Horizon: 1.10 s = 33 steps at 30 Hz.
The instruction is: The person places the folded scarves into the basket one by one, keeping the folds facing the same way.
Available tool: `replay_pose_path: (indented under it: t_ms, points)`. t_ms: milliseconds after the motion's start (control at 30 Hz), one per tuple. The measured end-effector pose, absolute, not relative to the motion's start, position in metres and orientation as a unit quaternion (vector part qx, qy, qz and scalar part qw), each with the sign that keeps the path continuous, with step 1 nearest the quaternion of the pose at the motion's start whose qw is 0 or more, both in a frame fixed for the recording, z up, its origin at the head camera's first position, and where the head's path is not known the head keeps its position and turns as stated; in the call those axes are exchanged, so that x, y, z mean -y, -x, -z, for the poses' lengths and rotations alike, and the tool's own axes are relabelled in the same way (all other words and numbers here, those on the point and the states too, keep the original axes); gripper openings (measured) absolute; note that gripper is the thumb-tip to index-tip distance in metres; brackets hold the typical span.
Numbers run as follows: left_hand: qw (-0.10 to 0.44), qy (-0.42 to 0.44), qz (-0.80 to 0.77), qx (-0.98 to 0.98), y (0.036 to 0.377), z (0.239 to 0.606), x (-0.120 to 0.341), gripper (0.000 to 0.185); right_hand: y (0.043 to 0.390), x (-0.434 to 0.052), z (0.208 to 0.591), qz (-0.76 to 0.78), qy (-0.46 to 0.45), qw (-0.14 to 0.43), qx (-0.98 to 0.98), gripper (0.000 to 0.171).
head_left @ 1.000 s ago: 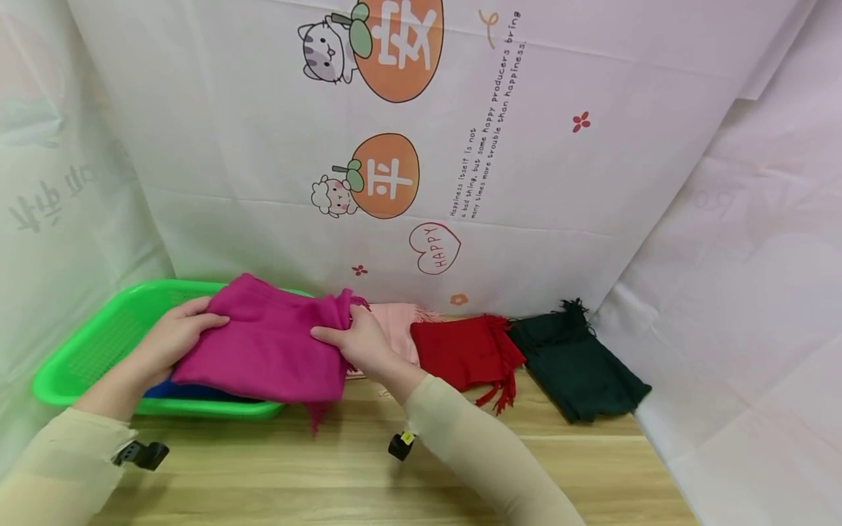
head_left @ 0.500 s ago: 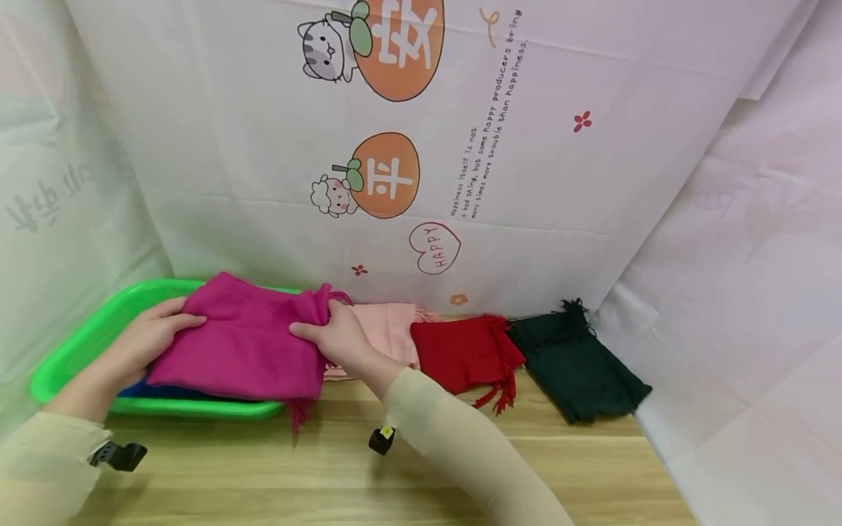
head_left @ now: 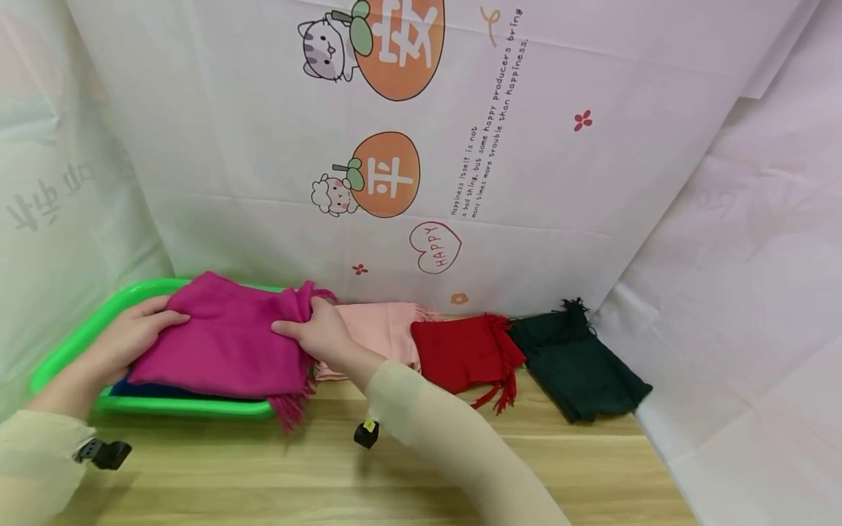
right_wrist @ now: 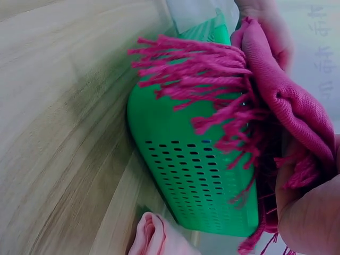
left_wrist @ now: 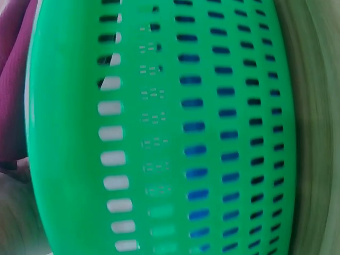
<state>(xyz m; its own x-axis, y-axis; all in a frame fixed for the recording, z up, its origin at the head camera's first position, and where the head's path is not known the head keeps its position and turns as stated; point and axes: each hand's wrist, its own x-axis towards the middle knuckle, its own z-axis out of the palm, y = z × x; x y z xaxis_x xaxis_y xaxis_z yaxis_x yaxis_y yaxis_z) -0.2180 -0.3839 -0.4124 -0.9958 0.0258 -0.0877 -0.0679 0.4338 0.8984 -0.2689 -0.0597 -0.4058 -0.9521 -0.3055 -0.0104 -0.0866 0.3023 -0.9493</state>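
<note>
Both hands hold one folded magenta scarf [head_left: 226, 343] over the green basket [head_left: 72, 351]: the left hand [head_left: 134, 337] grips its left edge and the right hand [head_left: 316, 332] pinches its right edge, so it looks nearly put in, on top of one blue cloth [head_left: 141, 389] already inside. Three more scarves wait on the wooden table [head_left: 316, 475] to the right of the basket: one pink scarf [head_left: 378, 329] just beside it, then one red scarf [head_left: 467, 351], then one dark green scarf [head_left: 579, 365].

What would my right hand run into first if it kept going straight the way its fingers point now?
The right hand grips the magenta scarf, fingers pointing left. Straight on, probably more scarf, then the left hand over the green basket; depth is unclear.
</note>
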Motion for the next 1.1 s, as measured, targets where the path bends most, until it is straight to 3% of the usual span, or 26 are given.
replay_pose_path:
  t_ms: [233,567,1100]
  points:
    - [0.049,0.008,-0.525,-0.85,0.218,0.416,0.398,0.082,0.268,0.074,0.408,0.561,0.125,0.094,-0.813,0.048]
    - [0.051,0.009,-0.518,-0.854,0.221,0.423,0.413,0.082,0.268,0.087,0.409,0.539,0.143,0.082,-0.826,0.038]
    - [0.044,0.011,-0.474,-0.879,0.221,0.43,0.427,0.075,0.266,0.114,0.411,0.521,0.117,0.086,-0.841,0.044]
